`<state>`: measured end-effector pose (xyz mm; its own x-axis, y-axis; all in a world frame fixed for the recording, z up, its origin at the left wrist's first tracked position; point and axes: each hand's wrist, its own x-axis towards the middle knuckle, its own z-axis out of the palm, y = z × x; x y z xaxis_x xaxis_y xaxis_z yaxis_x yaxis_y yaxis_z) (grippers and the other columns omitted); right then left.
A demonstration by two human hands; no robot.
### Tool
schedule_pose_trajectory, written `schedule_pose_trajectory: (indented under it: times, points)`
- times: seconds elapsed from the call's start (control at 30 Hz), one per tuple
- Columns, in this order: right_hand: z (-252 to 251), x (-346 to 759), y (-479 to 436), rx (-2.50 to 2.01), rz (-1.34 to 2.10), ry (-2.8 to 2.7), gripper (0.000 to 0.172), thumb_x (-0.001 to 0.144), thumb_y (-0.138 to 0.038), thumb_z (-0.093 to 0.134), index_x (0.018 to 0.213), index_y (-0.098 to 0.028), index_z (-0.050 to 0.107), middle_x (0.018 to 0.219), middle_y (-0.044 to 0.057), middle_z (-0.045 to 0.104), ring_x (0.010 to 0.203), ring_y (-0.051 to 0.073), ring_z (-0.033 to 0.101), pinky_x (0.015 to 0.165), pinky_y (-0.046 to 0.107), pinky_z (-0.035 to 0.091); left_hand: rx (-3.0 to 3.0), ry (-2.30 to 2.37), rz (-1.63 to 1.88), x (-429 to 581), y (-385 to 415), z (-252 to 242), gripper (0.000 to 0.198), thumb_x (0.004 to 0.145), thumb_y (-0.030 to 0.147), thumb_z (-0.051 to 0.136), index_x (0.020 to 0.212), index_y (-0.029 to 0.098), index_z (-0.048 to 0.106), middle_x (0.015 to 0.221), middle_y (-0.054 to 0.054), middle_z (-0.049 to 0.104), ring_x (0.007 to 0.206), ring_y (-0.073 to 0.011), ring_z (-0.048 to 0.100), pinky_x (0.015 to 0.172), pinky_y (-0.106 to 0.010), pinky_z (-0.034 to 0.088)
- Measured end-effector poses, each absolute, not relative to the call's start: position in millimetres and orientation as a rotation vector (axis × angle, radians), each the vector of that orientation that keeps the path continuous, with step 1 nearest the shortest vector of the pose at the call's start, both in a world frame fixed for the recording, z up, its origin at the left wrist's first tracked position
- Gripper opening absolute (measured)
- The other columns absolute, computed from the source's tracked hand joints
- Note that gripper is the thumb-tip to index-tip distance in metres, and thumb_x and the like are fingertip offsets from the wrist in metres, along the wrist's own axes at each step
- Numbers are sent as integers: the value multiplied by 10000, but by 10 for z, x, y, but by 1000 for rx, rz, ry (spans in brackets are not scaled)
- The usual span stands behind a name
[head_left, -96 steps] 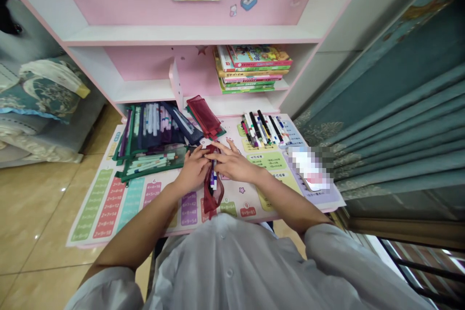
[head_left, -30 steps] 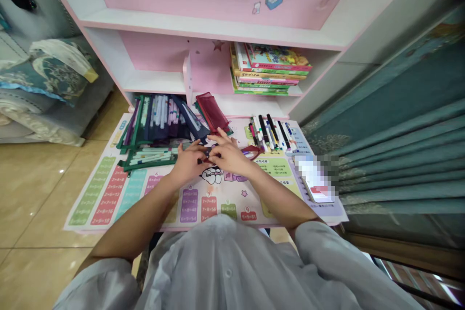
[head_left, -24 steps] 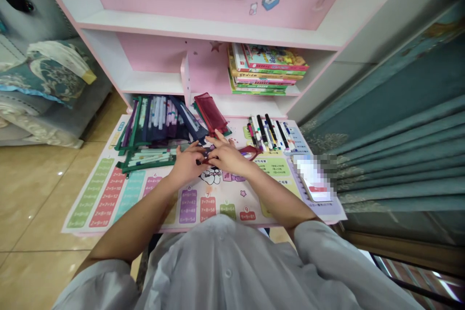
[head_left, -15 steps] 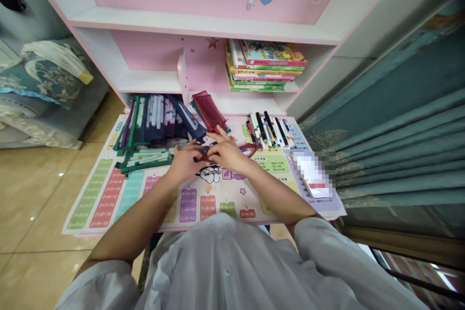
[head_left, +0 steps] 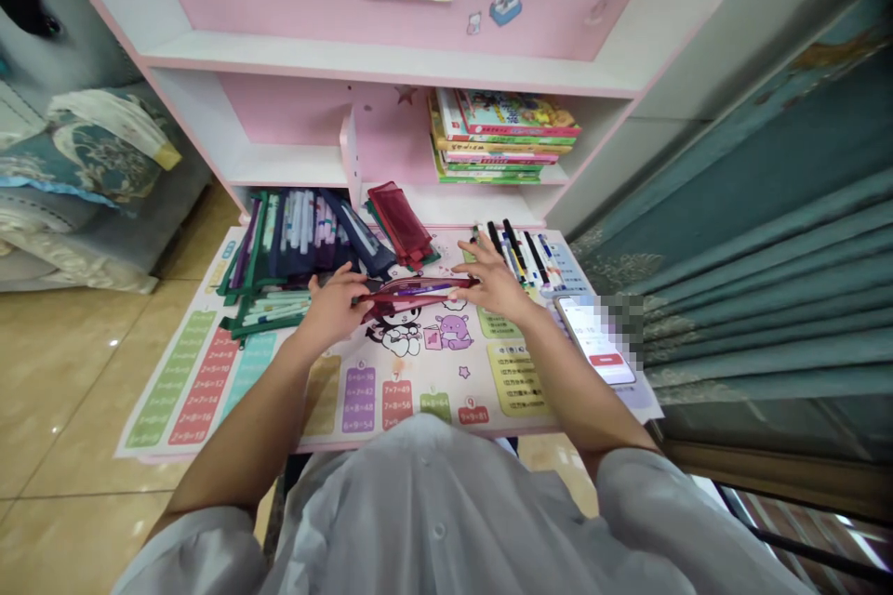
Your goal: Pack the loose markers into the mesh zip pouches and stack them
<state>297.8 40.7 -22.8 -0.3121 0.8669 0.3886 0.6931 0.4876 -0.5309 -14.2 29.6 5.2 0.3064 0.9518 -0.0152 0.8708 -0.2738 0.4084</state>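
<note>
A dark red mesh zip pouch [head_left: 399, 299] stretches between my hands just above the desk, with a purple pen [head_left: 433, 289] showing inside. My left hand [head_left: 335, 302] pinches its left end between thumb and fingers. At the other end, my right hand [head_left: 494, 284] grips the pouch's corner, its upper fingers spread toward the loose pens. Left of my left hand lies a green mesh pouch [head_left: 272, 309] with pale markers in it. Beyond that are more filled pouches, a navy one [head_left: 366, 237] among them. Several red pouches [head_left: 399, 221] are stacked behind the held one.
Loose black and white pens [head_left: 520, 251] lie in a row at the desk's right. A phone [head_left: 593, 339] lies near the right edge. Stacked books [head_left: 506, 135] fill part of the pink shelf behind. A teal curtain [head_left: 753, 251] hangs to the right.
My right hand has moved right, from near my left hand to the pouch's right end. The red pouch is now drawn out lengthwise between both hands. My left hand has shifted slightly left.
</note>
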Motion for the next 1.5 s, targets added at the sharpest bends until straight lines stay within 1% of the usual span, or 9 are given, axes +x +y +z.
schedule_pose_trajectory:
  times: [0.3, 0.47, 0.6, 0.77, 0.87, 1.07, 1.2, 1.4, 1.5]
  points:
    - [-348, 3154, 372, -1253, 515, -2195, 214, 748, -328, 794, 953, -268, 777, 1469, 51, 508, 1504, 357, 165, 1199, 626, 218, 2258, 1643, 226, -214, 363, 41, 183, 824, 242, 570, 833, 271, 750, 1331, -52, 642, 1407, -344, 385, 1056, -745, 237]
    - [-422, 3107, 349, -1240, 398, -2096, 44, 785, -270, 750, 803, -234, 769, 1404, 63, 569, 1502, 331, 194, 1206, 608, 220, 2240, 1695, 244, -266, 388, 41, 149, 796, 284, 629, 872, 277, 757, 1325, -66, 643, 1405, -358, 381, 1087, -722, 233]
    - [-438, 2956, 303, -1174, 416, -2052, 71, 780, -276, 748, 742, -216, 743, 1390, 74, 581, 1498, 328, 210, 1192, 610, 247, 2258, 1633, 483, -154, 284, 96, 278, 780, 362, 656, 1032, 269, 727, 1398, -96, 573, 1423, -354, 351, 1132, -674, 231]
    - [-433, 2807, 249, -1144, 464, -2044, 61, 779, -242, 736, 723, -218, 728, 1387, 68, 587, 1501, 315, 204, 1185, 605, 261, 2522, 1513, 706, 311, 75, 136, 199, 841, 386, 627, 964, 272, 734, 1396, -73, 571, 1437, -340, 329, 1171, -654, 118]
    - [-428, 2787, 231, -1134, 480, -2021, 71, 764, -213, 736, 695, -217, 717, 1371, 70, 599, 1502, 309, 203, 1180, 598, 273, 2641, 1358, 636, 650, 56, 111, 202, 854, 403, 628, 951, 267, 740, 1379, -78, 584, 1432, -348, 336, 1166, -663, 92]
    - [-377, 2842, 231, -1118, 494, -2052, 126, 739, -184, 725, 625, -200, 673, 1318, 97, 624, 1490, 330, 232, 1163, 587, 303, 2724, 1195, 566, 1070, 163, 105, 94, 808, 311, 685, 844, 258, 753, 1389, -65, 573, 1432, -379, 322, 1143, -718, 81]
    - [-381, 2883, 253, -1107, 471, -2068, 170, 720, -181, 733, 581, -196, 636, 1272, 107, 646, 1491, 339, 223, 1156, 577, 314, 2774, 1107, 454, 1102, 202, 160, 158, 784, 261, 716, 936, 280, 753, 1436, -82, 528, 1456, -383, 272, 1121, -751, 74]
    - [-435, 2907, 276, -1109, 468, -2059, 149, 671, -146, 750, 574, -196, 649, 1226, 112, 661, 1494, 339, 217, 1165, 560, 302, 2822, 974, 448, 1098, 281, 170, 143, 792, 226, 704, 889, 310, 767, 1402, -42, 567, 1456, -366, 281, 1135, -727, -43]
    - [-424, 2914, 268, -1129, 453, -2051, 133, 679, -161, 741, 582, -200, 658, 1280, 104, 639, 1490, 341, 227, 1163, 566, 296, 2771, 999, 489, 1096, 321, 154, 125, 823, 247, 673, 826, 325, 770, 1357, -10, 613, 1441, -347, 321, 1138, -715, -40]
